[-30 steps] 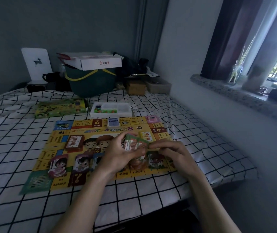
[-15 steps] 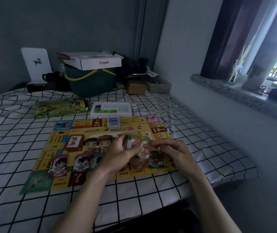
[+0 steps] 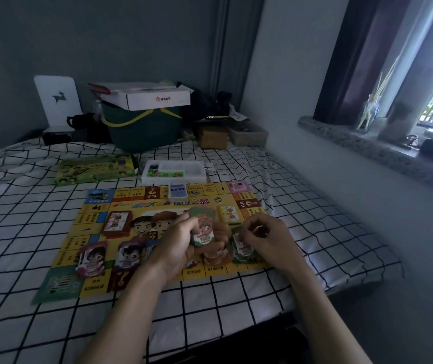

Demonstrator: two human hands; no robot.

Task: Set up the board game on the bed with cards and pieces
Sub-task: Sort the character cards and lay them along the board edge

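Dealing step: left hand (image 3: 177, 239) grips a stack of green paper banknotes (image 3: 201, 227); right hand (image 3: 260, 233) pinches over the green pile (image 3: 241, 248) (contents unclear). Next: peel another note.

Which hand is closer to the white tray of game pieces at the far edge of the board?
Left. The left hand, gripping a stack of cards, sits almost straight below the white tray; the right hand is off to the tray's right, over a card pile.

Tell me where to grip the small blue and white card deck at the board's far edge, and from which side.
Take the blue and white deck by its two long side edges, coming from above. It lies flat on the game board as a neat stack, its sides bare, so pinching both edges should lift it squarely. Both hands are busy with cards now.
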